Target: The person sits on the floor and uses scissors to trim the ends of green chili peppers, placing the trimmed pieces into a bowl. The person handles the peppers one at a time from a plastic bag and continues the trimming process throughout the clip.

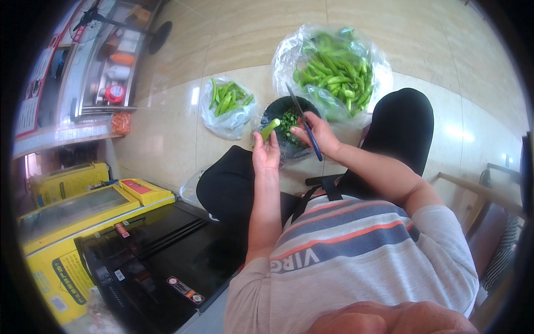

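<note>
My left hand (267, 154) holds a long green pepper (270, 130) between thumb and fingers. The pepper's pale, cut-looking end points up and to the right. In my right hand (321, 133) is a knife with a blue handle (313, 144) and a narrow dark blade (295, 100), which slants up and away from me. Beneath both hands stands a dark, round container (273, 109) with a plastic liner. Small green trimmings (288, 121), apparently pepper stems, lie inside it.
Beyond the container, a large clear plastic bag (288, 54) holds many green peppers (333, 75). A smaller bag (227, 125) of peppers (227, 100) sits to the left. A black-topped appliance (175, 246) and yellow freezer (79, 204) stand at left; a wooden chair (475, 188) is at right.
</note>
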`<state>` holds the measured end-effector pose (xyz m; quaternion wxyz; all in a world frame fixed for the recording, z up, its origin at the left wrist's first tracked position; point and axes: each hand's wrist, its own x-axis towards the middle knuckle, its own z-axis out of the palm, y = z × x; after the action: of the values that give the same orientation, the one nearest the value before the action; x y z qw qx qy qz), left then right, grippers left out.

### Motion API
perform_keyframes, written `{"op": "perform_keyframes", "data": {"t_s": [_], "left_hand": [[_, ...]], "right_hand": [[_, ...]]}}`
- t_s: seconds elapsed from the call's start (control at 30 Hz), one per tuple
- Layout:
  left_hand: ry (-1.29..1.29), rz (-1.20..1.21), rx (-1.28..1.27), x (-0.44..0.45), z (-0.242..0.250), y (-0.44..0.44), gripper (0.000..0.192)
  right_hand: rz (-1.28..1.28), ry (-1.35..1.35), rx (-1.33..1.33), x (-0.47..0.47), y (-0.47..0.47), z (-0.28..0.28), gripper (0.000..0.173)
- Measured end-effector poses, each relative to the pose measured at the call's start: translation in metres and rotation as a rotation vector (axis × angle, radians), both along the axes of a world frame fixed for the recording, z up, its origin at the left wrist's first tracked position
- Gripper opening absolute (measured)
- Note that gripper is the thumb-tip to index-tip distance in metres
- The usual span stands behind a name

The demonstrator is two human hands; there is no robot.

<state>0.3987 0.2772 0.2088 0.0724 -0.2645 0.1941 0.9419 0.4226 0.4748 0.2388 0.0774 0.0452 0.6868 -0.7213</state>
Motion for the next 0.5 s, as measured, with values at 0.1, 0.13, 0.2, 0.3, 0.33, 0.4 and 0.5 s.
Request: {"op": "perform_keyframes", "data": {"t_s": [0.1, 0.13, 0.2, 0.3, 0.33, 0.4, 0.5], "left_hand": [[-0.025, -0.062, 0.016, 0.001, 0.000, 0.004, 0.040], [-0.025, -0.081, 0.016, 0.001, 0.000, 0.006, 0.040], [-0.058, -0.120, -0.013, 0.001, 0.000, 0.009, 0.039], [-0.060, -0.148, 0.014, 0.002, -0.001, 0.010, 0.036], [-0.079, -0.152, 0.031, 0.003, -0.002, 0.010, 0.035], [-0.038, -0.189, 0.055, 0.003, -0.002, 0.011, 0.032], [-0.020, -0.181, -0.037, 0.006, -0.002, 0.016, 0.026]], "right_hand": [[-0.084, 0.202, -0.182, -0.007, 0.001, 0.009, 0.039], [-0.032, 0.203, -0.217, -0.008, 0.004, 0.013, 0.044], [-0.010, 0.206, -0.282, -0.008, 0.005, 0.022, 0.040], [0.003, 0.170, -0.373, -0.008, 0.006, 0.031, 0.037], [0.010, 0.143, -0.399, -0.008, 0.007, 0.031, 0.037], [0.019, 0.061, -0.466, -0.008, 0.009, 0.029, 0.034], [-0.063, 0.045, -0.326, -0.009, 0.010, 0.019, 0.029]]}}
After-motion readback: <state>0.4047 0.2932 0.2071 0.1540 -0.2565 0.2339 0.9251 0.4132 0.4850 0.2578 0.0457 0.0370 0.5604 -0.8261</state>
